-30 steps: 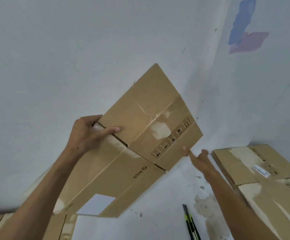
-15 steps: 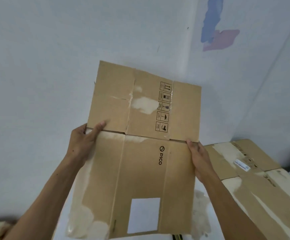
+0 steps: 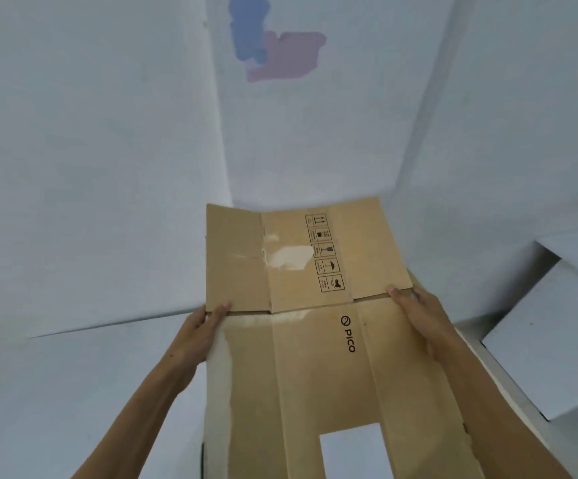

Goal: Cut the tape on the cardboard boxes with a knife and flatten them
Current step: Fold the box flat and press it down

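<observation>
I see the left hand (image 3: 200,331) gripping the left edge of the flattened box (image 3: 318,368), thumb lying on the upper face just below the fold line while the rest of the fingers are hidden underneath — curled round the edge as far as I can tell. The right hand (image 3: 418,314) holds the opposite edge at the same height, thumb on top along the cardboard, the other fingers tucked behind it. Both hands clamp the sheet at the crease where the end flaps (image 3: 301,257) meet the main panel.

The box lies nearly flat between the hands, its flaps pointing away from me toward the corner of the walls (image 3: 223,150). A column of handling symbols (image 3: 325,257) runs down the middle flap beside a torn pale patch (image 3: 289,258), the word PICO is printed on the main panel, and a white label (image 3: 356,451) sits near the bottom edge.

Half a second ago the sheet was held up almost upright in front of the wall; now it has dropped lower and tipped forward, and the view has swung so the blue and pink paint patch (image 3: 273,46) sits more to the centre. The other boxes that showed at the right then are out of sight — a white surface (image 3: 550,357) shows there.
</observation>
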The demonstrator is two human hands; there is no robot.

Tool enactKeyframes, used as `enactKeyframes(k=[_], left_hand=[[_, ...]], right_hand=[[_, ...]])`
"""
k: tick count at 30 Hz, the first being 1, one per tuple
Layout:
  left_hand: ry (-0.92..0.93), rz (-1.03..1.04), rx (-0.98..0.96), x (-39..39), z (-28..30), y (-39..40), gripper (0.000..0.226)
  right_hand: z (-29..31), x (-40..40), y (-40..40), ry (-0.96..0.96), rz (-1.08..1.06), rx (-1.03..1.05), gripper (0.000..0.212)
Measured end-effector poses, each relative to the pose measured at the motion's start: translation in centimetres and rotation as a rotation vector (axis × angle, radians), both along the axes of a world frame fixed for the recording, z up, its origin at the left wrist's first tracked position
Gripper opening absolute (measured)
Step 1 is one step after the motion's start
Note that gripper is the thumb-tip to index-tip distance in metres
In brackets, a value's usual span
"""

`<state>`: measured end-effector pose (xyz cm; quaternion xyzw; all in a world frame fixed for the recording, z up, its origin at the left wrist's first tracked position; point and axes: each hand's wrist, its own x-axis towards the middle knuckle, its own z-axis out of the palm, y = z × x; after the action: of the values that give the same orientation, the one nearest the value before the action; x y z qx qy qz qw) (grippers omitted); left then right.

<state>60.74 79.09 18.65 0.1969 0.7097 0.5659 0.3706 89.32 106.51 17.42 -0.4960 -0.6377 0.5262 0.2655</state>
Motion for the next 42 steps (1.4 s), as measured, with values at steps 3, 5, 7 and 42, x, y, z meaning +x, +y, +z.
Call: enactKeyframes(k=[3, 5, 7, 42], left_hand=[[-0.166, -0.041, -0.113, 4.8, -3.0, 4.5, 0.035], [-0.264, -0.064, -0.149, 7.9, -5.1, 7.0, 0.033], [-0.320, -0.029, -0.180, 10.7, -6.9, 9.3, 0.030], [0.531, 0.027, -0.835, 17.0, -20.6, 21.0, 0.029]], right_hand=[[-1.7, 4.3, 6.0, -0.149, 0.000, -0.044, 0.058], [-3.1, 6.5, 9.3, -0.215, -0.005, -0.051, 0.061], [-4.5, 8.1, 12.0, -0.276, -0.003, -0.041, 0.051], [-21.9, 10.4, 20.8, -0.969, 0.070, 0.127, 0.066]])
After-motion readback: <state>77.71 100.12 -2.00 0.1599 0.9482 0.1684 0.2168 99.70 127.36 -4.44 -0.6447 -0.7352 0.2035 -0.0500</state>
